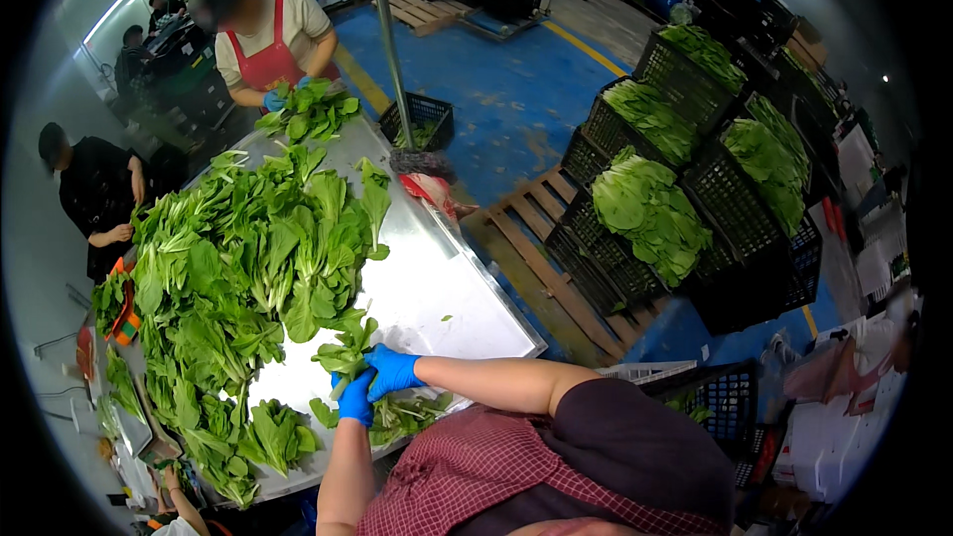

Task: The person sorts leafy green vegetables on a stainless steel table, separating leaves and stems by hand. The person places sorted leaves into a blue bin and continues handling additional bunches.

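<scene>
Both my hands, in blue gloves, are together over the near part of a metal-topped table (424, 290). My left hand (356, 400) grips the pale stems of a small bunch of leafy greens (344, 351), its leaves pointing away from me. My right hand (394, 371) closes on the same bunch from the right, partly covering it. Loose leaves (406, 417) lie on the table edge close to my apron, below my hands. A large heap of leafy greens (246, 253) spreads over the table's left and far side. One separate clump (279, 435) rests left of my left hand.
Across the table a person in a red apron (272, 59) handles greens; another person in black (100, 193) stands at the left. Black crates of greens (648, 216) are stacked on a wooden pallet (551, 260) at the right. A metal pole (391, 37) rises beyond the table.
</scene>
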